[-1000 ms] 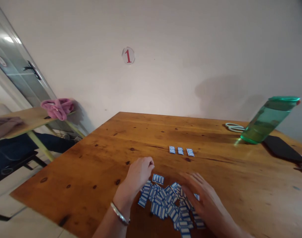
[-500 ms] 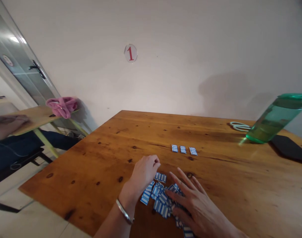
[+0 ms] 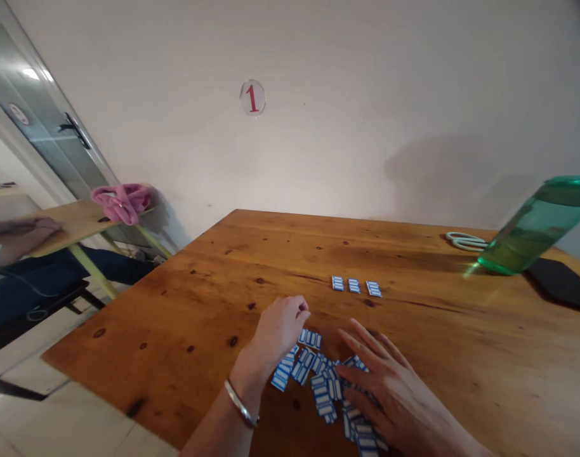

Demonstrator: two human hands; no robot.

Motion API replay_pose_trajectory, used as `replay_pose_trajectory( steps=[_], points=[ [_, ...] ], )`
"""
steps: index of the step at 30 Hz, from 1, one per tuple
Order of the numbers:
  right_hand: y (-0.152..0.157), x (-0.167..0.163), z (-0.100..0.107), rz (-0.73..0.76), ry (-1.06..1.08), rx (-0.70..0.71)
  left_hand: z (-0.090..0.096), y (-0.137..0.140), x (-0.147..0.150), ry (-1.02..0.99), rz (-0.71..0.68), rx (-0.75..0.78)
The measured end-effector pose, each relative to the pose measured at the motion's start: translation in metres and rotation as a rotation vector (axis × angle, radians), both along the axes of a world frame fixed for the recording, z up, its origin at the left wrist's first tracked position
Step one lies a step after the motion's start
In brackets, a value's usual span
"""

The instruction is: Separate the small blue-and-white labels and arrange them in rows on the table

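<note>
My left hand [image 3: 279,325] hovers or rests just left of a loose pile of small flat blue-and-white pieces [image 3: 322,395], its fingers curled in. What those fingers hold, if anything, is hidden. Fingers spread, my right hand [image 3: 389,387] lies over the right part of the pile and covers some pieces. Near the left hand are a separate striped piece [image 3: 309,339] and a slanted one [image 3: 284,372]. Farther back, three similar pieces stand apart in a row: left [image 3: 337,283], middle [image 3: 353,285] and right [image 3: 374,289].
On the wooden table's [image 3: 214,273] right side are a tilted green bottle [image 3: 532,231], a dark flat object [image 3: 563,282] and a coiled white cable [image 3: 465,241]. Another person's hands [image 3: 37,228] rest on a neighbouring table with a pink cloth [image 3: 123,202].
My right hand has slid slightly right, and pieces of the pile have spread rightward and toward me with it. The left hand stays almost where it was.
</note>
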State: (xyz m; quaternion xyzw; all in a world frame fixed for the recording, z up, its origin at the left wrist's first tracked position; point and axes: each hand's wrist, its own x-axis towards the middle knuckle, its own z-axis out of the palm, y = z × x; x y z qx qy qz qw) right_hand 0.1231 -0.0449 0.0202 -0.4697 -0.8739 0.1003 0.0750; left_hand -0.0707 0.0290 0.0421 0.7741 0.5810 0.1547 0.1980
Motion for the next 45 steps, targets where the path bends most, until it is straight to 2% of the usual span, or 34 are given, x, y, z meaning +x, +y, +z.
replay_pose_trajectory(
  steps=[3, 8, 14, 19, 24, 28, 33, 36, 39, 41, 45],
  points=[
    [0.001, 0.004, -0.001, -0.02, 0.012, 0.042, -0.001, 0.0, 0.001, 0.006, -0.002, -0.003],
    [0.008, 0.016, -0.014, -0.094, 0.012, 0.13, -0.001, -0.002, 0.001, 0.047, -0.027, -0.012],
    [0.011, 0.02, -0.024, -0.032, -0.005, 0.057, -0.003, -0.013, 0.006, 0.206, -0.26, -0.101],
    [0.009, 0.017, -0.02, -0.006, 0.021, 0.027, -0.013, -0.017, 0.014, 0.283, -0.359, -0.052],
    [0.008, 0.016, -0.015, 0.026, 0.066, -0.016, -0.019, -0.013, 0.018, 0.247, -0.327, 0.005],
    [0.011, 0.017, -0.017, -0.003, 0.11, 0.045, -0.018, -0.011, 0.023, 0.172, -0.279, 0.033],
    [0.013, 0.017, -0.023, -0.041, 0.02, 0.069, -0.012, -0.01, 0.025, 0.09, -0.133, 0.027],
    [0.012, 0.016, -0.023, -0.071, -0.035, 0.024, -0.01, -0.01, 0.024, 0.067, -0.114, 0.017],
    [0.011, 0.016, -0.021, -0.121, -0.051, 0.038, -0.012, -0.009, 0.023, 0.054, -0.096, 0.017],
    [0.009, 0.015, -0.019, -0.094, -0.024, 0.044, -0.013, -0.009, 0.023, 0.047, -0.084, 0.021],
    [0.005, 0.005, -0.012, 0.053, 0.009, -0.009, -0.013, -0.01, 0.023, 0.043, -0.102, 0.019]
  ],
)
